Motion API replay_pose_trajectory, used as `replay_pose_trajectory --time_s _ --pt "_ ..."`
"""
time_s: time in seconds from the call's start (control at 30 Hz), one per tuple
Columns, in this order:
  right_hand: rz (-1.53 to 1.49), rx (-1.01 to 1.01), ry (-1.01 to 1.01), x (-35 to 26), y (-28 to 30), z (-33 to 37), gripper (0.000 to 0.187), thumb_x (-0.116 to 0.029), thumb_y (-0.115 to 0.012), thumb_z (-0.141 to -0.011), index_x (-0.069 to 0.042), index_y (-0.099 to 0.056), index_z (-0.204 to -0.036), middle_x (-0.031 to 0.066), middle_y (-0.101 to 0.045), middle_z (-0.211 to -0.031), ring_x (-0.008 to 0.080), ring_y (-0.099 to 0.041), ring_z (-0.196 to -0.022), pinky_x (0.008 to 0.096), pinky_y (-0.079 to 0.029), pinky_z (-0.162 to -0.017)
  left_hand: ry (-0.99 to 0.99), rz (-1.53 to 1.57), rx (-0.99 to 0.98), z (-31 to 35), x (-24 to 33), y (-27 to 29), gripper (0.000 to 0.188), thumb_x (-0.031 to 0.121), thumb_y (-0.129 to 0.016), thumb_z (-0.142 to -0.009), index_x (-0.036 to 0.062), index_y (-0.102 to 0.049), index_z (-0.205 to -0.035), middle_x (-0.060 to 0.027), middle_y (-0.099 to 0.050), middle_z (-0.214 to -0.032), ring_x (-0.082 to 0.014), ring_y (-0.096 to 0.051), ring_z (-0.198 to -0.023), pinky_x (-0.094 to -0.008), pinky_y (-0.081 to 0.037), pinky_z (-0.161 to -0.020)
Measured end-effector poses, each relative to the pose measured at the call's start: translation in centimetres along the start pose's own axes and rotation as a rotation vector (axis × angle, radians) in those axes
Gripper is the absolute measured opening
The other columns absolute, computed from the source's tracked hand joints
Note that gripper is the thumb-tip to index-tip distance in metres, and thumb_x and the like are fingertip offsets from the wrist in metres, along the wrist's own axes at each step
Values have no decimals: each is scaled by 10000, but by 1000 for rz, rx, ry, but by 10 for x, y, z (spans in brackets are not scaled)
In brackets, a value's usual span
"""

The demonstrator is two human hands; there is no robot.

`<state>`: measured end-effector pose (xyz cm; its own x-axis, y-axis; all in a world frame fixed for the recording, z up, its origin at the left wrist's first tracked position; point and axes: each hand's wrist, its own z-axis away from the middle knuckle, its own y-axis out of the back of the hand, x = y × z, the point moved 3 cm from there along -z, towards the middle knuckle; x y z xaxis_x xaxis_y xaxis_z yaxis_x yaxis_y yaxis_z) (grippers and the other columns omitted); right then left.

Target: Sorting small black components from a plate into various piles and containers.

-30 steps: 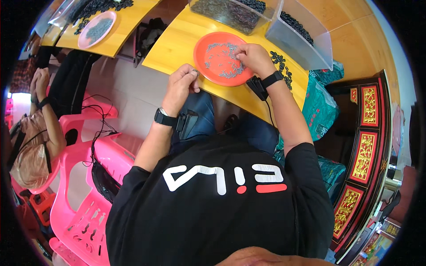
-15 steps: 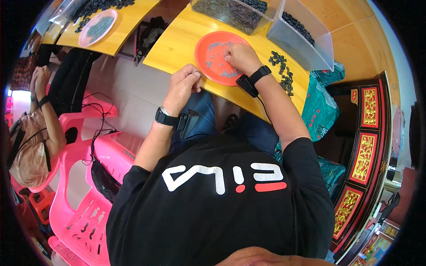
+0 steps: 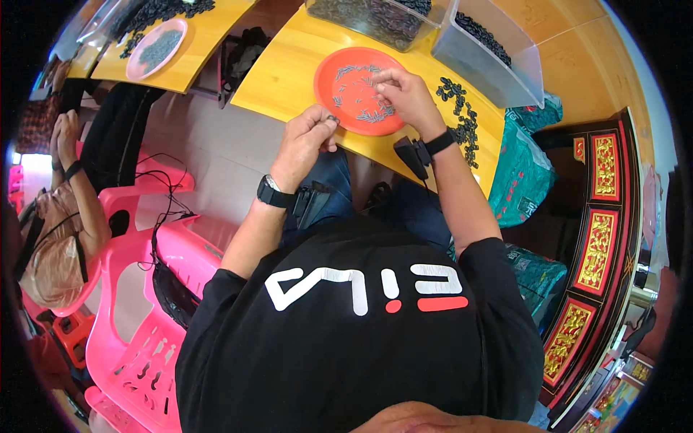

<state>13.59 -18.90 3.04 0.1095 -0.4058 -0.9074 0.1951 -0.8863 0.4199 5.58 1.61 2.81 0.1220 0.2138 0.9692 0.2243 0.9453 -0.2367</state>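
Note:
My left hand [image 3: 307, 141] is closed at the near edge of the red plate, pinching a small black part [image 3: 332, 118] between thumb and fingertips. Over the right side of that red plate [image 3: 326, 86], my right hand [image 3: 408, 99] has thumb and fingertips drawn together; what they hold, if anything, is too small to make out. Thin grey metal pins [image 3: 375, 115] lie scattered in the plate. To the right of my right hand, a loose group of small black parts [image 3: 468, 130] rests on the yellow table [image 3: 278, 68].
Two clear plastic bins, one at the back [image 3: 361, 23] and one at the right [image 3: 498, 68], hold many black parts. Green bags [image 3: 520, 173] stand beside the table. At left are a pink chair [image 3: 137, 346], another yellow table [image 3: 195, 54] with a pink plate [image 3: 137, 68], and a seated person [image 3: 61, 231].
My right hand has lifted from the pins and shifted slightly right, its fingers unfolding from a tighter curl. My left hand has moved a little right, and the black part now shows at its fingertips.

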Motion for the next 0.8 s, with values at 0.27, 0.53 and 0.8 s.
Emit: replay_pose_trajectory --time_s 0.27,0.53,0.8 --pt "-500 -78 -193 -35 -15 53 108 -84 -583 -857 -12 -597 -937 31 -631 -809 75 -584 -681 208 -484 -656 -138 -251 -3 7 12 -14 161 157 -483 -884 14 -538 -835 -20 -530 -645 -106 -500 -593 -235 -398 -573" --pt "-454 -91 -56 -45 -30 62 98 -102 -566 -874 -18 -602 -909 12 -615 -772 59 -548 -665 200 -457 -637 -281 -468 50 11 16 -18 103 81 -510 -834 -15 -546 -852 -151 -542 -669 -243 -543 -600 -324 -427 -565" --pt "-339 -92 -8 -53 -36 64 87 -93 -559 -875 -19 -601 -893 6 -602 -766 59 -542 -678 201 -454 -645 -284 -505 35 12 18 -20 108 87 -513 -835 -14 -549 -847 -182 -572 -709 -299 -579 -654 -342 -439 -586"
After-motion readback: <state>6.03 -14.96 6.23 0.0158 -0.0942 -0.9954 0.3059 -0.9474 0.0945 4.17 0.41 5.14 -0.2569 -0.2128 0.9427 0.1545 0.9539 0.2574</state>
